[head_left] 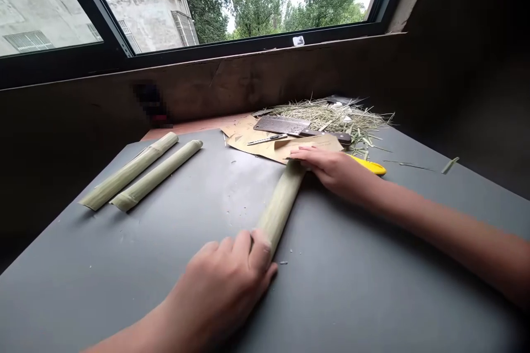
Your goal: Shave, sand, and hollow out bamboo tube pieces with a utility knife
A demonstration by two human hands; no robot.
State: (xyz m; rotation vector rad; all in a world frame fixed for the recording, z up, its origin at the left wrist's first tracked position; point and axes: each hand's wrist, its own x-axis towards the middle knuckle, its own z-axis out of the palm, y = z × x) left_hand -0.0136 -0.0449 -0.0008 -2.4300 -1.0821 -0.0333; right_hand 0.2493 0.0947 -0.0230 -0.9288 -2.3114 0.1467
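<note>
On a grey desk (372, 287), the left hand (223, 281) grips a bamboo piece's (281, 204) near end; the right hand (331, 168) presses flat, fingers extended, on its far end.

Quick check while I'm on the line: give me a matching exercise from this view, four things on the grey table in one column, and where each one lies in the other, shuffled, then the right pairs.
Things:
1. left hand
2. right hand
3. cleaver
4. pair of bamboo pieces

Places:
A. side by side on the left of the table, untouched
B. on the near end of the bamboo piece
C. on the brown paper, beside the shavings
D. at the far end of the bamboo piece, over a yellow tool

Pairs: 1-B, 2-D, 3-C, 4-A
</note>
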